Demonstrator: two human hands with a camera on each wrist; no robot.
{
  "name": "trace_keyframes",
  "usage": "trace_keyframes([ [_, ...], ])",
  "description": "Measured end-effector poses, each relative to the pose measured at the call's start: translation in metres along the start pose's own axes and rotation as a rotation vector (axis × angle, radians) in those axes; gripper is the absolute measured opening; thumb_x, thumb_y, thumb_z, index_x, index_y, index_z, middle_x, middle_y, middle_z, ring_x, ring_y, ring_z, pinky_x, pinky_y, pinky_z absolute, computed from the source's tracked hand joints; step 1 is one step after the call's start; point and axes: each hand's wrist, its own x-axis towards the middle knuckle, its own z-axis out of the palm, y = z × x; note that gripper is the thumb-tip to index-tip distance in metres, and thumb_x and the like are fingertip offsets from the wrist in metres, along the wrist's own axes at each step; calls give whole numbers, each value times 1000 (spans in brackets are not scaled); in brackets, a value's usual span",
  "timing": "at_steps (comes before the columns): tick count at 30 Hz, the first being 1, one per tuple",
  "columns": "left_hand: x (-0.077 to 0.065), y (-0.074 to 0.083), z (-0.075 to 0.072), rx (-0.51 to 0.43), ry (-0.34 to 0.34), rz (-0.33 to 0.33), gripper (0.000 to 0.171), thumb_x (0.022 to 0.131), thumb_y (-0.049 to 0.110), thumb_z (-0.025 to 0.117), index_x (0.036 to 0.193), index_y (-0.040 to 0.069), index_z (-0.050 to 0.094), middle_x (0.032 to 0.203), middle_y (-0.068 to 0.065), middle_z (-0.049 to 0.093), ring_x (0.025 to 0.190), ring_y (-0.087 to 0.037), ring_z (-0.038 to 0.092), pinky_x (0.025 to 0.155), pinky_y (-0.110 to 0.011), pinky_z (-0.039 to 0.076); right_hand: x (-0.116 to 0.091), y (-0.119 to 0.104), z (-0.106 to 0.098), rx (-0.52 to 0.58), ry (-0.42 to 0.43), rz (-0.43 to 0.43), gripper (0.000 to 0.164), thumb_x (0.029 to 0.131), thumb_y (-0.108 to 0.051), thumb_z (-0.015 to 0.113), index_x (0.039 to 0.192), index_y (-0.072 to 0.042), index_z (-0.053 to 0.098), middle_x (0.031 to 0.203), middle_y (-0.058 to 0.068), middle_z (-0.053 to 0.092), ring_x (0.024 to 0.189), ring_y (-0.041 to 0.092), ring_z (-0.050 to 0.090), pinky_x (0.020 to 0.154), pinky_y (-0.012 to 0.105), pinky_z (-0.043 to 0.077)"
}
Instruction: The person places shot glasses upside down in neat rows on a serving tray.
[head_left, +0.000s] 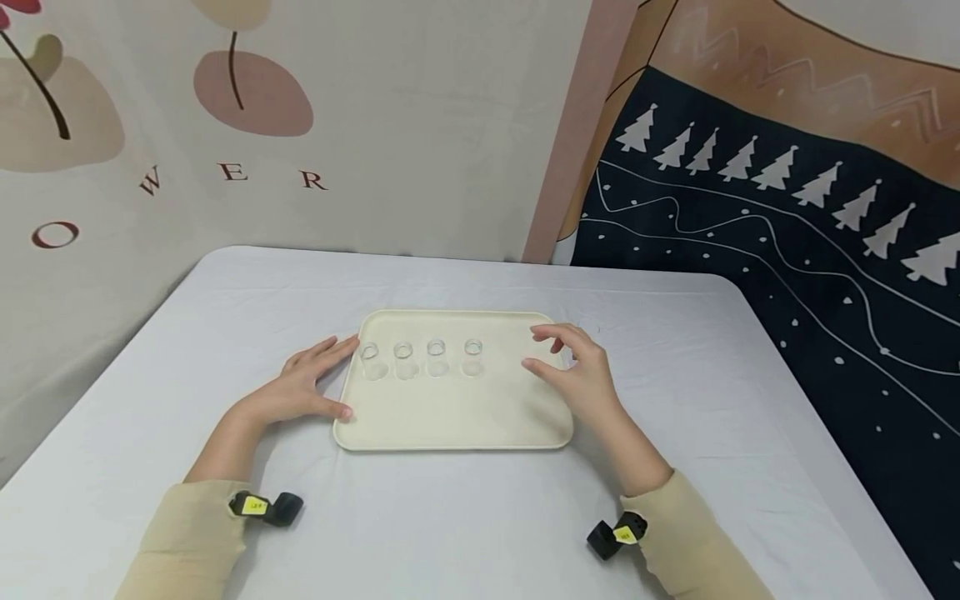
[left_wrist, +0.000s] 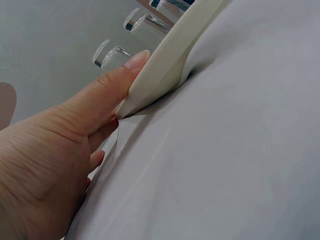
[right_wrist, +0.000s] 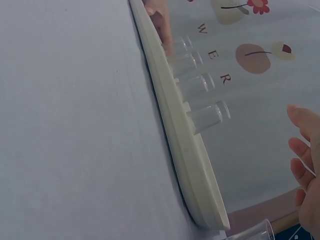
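Note:
A cream tray [head_left: 450, 425] lies on the white-covered table, bearing several small clear glass jars [head_left: 437, 357] in a row toward its left and middle. At the tray's left edge, my left hand [head_left: 296, 390] touches the rim with spread fingers. In the left wrist view its thumb [left_wrist: 112, 80] rests on the rim near a jar [left_wrist: 112, 54]. My right hand [head_left: 585, 379] hovers over the tray's right end, thumb and fingers apart with nothing between them. The right wrist view also shows part of another clear jar [right_wrist: 257, 232] near the tray's right end.
White cloth [head_left: 465, 517] covers the table around the tray. A pale printed curtain [head_left: 420, 150] hangs behind, and a dark one with white trees [head_left: 712, 200] hangs at the right. Each sleeve carries a small black device [head_left: 283, 509].

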Motion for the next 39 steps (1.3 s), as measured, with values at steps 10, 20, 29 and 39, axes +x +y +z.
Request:
trace_keyframes([
  [10,-1,2,0,-4,-2,8,114,65,46,84,154,17,20,156,-23,8,136,-51,3,99,-73,9,-6,12,-25,-48,47,43,41,72,-4,83,111,-4,68,99,6,67,83,17,50,74,48,35],
  [20,-1,0,-1,-1,1,14,114,65,47,84,154,16,20,156,-24,8,136,-52,4,98,-73,10,-7,31,-42,-89,83,112,44,73,-9,83,114,-6,68,102,5,67,85,16,49,73,44,33],
  [29,1,-3,0,11,-3,0,116,64,50,83,154,17,19,156,-23,7,136,-51,3,98,-74,8,-12,52,-54,-99,67,193,45,78,-16,81,119,-8,64,107,10,67,87,17,50,68,30,33],
  [39,1,-2,0,6,-3,4,116,65,50,83,155,17,19,156,-24,7,135,-52,4,97,-74,9,-16,73,-58,-83,27,254,42,79,-12,79,118,-3,64,105,13,68,84,22,52,70,29,34],
])
